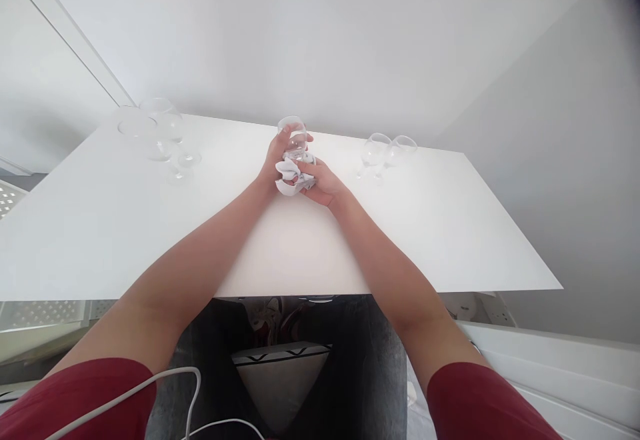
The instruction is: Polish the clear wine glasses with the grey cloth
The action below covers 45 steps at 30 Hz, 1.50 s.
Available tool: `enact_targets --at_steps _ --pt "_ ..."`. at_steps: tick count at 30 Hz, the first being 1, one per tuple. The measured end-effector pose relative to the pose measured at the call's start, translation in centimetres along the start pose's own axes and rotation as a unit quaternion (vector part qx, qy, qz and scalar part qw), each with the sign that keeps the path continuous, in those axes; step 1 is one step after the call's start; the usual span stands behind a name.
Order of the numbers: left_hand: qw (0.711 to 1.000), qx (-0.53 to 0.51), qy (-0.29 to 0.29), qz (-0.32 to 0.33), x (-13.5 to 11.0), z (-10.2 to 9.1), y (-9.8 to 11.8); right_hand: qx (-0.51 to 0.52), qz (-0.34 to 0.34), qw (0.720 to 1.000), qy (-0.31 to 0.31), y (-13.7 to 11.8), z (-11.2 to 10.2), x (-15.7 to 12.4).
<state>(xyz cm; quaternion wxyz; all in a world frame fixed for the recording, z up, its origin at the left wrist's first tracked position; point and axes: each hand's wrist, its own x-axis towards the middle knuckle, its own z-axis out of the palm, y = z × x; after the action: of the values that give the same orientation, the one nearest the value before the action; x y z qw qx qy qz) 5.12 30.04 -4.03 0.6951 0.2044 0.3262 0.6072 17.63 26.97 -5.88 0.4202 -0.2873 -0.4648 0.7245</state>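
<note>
A clear stemmed glass (292, 124) is held above the middle of the white table. My left hand (278, 152) grips its bowl, thumb on the near side and fingertips showing behind it. Just below, my right hand (323, 183) is closed on a crumpled white cloth (289, 177), pressed around the lower part of the glass. The cloth hides the stem and foot. Both hands are close together.
Two wine glasses (173, 127) stand at the table's back left. Two more glasses (375, 150) stand at the back right. The white table (295, 253) meets a wall behind. A white cable (196, 387) loops near my left arm.
</note>
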Motion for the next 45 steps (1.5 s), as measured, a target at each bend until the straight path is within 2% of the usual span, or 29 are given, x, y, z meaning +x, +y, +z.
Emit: enact_targets --at_steps 3,6,9,14,19,25,31,35,38,41,43,45 --pt "0.999 0.022 -0.044 -0.002 0.3 -0.4 -0.3 -0.015 0.000 1.000 -0.020 -0.3 -0.6 -0.1" --pt "0.994 0.076 -0.067 0.046 0.8 -0.7 -0.6 -0.014 0.003 1.000 -0.003 -0.4 -0.5 -0.1" --pt "0.987 0.117 -0.066 0.084 0.9 -0.8 -0.6 -0.043 -0.002 0.999 0.022 -0.5 0.0 -0.1" --pt "0.991 0.099 -0.035 0.088 0.5 -0.4 -0.4 -0.148 -0.024 0.989 -0.014 -0.4 0.3 0.0" --pt "0.990 0.098 -0.045 0.094 0.8 -0.3 -0.5 -0.162 -0.060 0.979 0.104 0.7 0.0 0.8" --pt "0.980 0.120 -0.058 0.146 1.6 -0.9 -0.7 -0.166 -0.093 0.977 0.098 0.9 0.1 1.0" --pt "0.991 0.065 -0.025 0.118 1.6 -0.7 -0.7 -0.251 -0.132 0.946 0.157 1.6 -0.3 1.6" --pt "0.997 0.027 -0.026 0.064 1.2 -0.3 -0.2 -0.205 -0.133 0.946 0.213 1.7 -0.3 1.6" --pt "0.998 -0.004 -0.060 0.000 1.0 -0.4 0.2 -0.126 -0.086 0.969 0.193 0.8 -0.3 1.1" --pt "0.991 -0.025 -0.129 -0.004 0.9 -0.7 0.3 -0.078 -0.053 0.987 0.132 -0.3 -0.3 0.6" --pt "0.988 -0.042 -0.149 0.004 1.1 -0.9 0.3 -0.084 -0.048 0.988 0.119 -0.4 -0.2 0.6" --pt "0.989 -0.049 -0.142 0.010 1.4 -0.9 0.0 -0.141 -0.066 0.977 0.147 -0.1 -0.2 0.7"
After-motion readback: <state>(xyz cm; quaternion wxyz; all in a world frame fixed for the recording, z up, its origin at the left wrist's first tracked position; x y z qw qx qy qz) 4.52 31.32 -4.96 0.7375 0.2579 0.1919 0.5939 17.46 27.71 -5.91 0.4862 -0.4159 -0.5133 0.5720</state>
